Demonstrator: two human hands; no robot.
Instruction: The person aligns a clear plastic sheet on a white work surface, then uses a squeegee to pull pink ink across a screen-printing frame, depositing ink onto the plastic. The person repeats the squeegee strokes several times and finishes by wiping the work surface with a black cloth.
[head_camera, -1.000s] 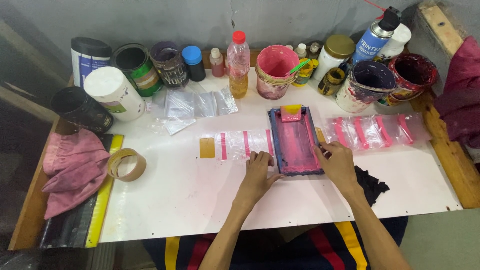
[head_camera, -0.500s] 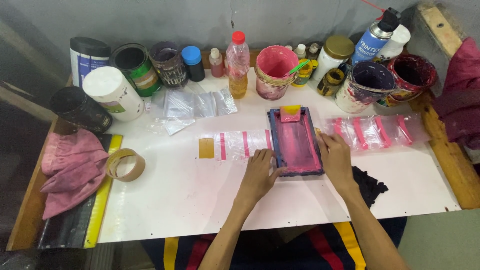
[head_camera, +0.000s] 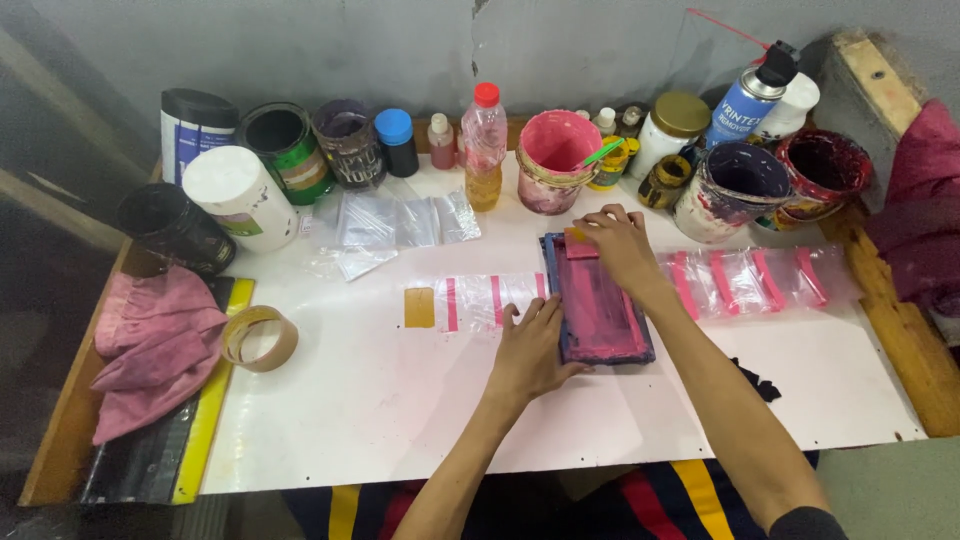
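A small blue-framed printing screen (head_camera: 600, 312), smeared with pink ink, lies flat on the white table (head_camera: 380, 400). It rests on a row of clear plastic bags (head_camera: 480, 300) marked with pink stripes. My left hand (head_camera: 530, 345) presses flat on the screen's near left edge. My right hand (head_camera: 615, 245) is at the screen's far end, its fingers curled over a small squeegee (head_camera: 577, 240) with a yellowish top. More pink-striped bags (head_camera: 750, 280) lie to the right of the screen.
Paint pots, a pink bucket (head_camera: 555, 160), a bottle of yellow liquid (head_camera: 484, 145) and a spray can (head_camera: 745, 100) line the back. Loose clear bags (head_camera: 400, 220) lie behind the screen. A tape roll (head_camera: 260, 338) and a pink cloth (head_camera: 155, 345) sit at the left.
My right hand has moved from the screen's near right edge up to its far end, onto the squeegee. My left hand stays on the near left edge.
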